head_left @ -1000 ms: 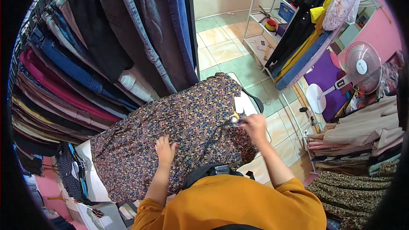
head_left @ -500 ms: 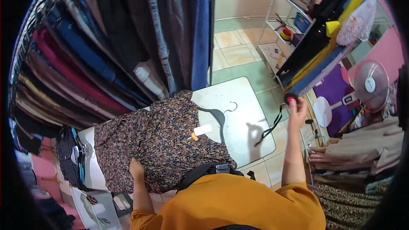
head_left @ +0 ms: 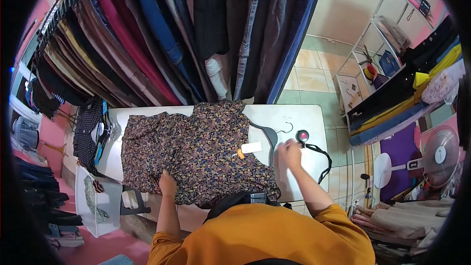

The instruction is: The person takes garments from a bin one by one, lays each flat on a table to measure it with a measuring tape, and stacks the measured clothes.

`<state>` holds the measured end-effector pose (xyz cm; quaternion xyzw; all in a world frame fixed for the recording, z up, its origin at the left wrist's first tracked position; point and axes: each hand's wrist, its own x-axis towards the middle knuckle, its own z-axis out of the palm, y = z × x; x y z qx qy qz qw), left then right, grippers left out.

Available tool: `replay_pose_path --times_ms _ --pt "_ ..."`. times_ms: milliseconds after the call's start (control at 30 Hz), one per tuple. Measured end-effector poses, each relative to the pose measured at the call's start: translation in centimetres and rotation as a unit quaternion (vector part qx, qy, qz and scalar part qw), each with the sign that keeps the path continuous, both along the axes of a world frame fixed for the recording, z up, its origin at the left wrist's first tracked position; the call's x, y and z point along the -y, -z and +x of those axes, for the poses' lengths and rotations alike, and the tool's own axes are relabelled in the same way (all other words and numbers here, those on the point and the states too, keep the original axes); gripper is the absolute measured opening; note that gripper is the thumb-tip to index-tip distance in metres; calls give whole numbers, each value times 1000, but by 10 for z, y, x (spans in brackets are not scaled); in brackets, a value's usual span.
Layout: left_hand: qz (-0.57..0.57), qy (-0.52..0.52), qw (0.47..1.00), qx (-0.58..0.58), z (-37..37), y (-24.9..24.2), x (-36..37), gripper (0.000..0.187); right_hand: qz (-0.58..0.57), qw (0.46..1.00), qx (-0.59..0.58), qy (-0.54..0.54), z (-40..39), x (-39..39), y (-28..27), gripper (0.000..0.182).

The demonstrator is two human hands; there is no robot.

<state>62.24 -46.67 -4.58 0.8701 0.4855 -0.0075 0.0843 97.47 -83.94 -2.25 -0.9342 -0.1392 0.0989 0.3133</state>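
A dark floral garment point(head_left: 196, 152) lies spread on the white table point(head_left: 314, 118), a black hanger point(head_left: 273, 140) inside its neck end. A white tag point(head_left: 252, 147) with a small orange piece point(head_left: 240, 153) rests on the fabric. Fabric at the garment's near edge is pinched in my left hand point(head_left: 168, 184). My right hand point(head_left: 291, 154), slightly blurred, is beside the hanger with fingers apart and nothing visible in them. Just beyond its fingers sits a round black object point(head_left: 302, 136) with a red centre, its black strap point(head_left: 324, 159) trailing over the table's right edge.
Trousers point(head_left: 162, 34) hang in a dense row along the table's far side. Dark dotted clothing point(head_left: 88, 132) lies at the left end. To the right are a white shelf rack point(head_left: 363, 44), hanging clothes, a fan point(head_left: 439, 154) and folded clothes point(head_left: 407, 221).
My right hand has put the round black object down on the table and moved left toward the hanger. My left hand stays at the garment's near edge. The view has shifted.
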Motion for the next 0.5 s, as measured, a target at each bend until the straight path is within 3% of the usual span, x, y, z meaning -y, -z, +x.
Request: replay_pose_path --times_ms 67,200,267,333,400,500 --pt "-13 -8 1000 22 -2 8 -3 18 -25 997 -46 -56 -40 -19 12 38" --pt "-6 -13 999 36 1 2 0 18 20 999 -22 -30 -58 -41 28 34" --pt "-23 -2 999 43 0 -7 3 19 155 987 44 16 -57 -51 23 32" --pt "-24 4 998 51 -7 -4 4 19 194 979 65 -8 -69 -61 -32 30" --pt "-6 34 994 100 -11 1 6 19 195 975 29 -104 -93 -69 -108 29" --pt "-16 65 980 188 -17 0 12 25 221 958 80 -166 -132 -81 -167 31"
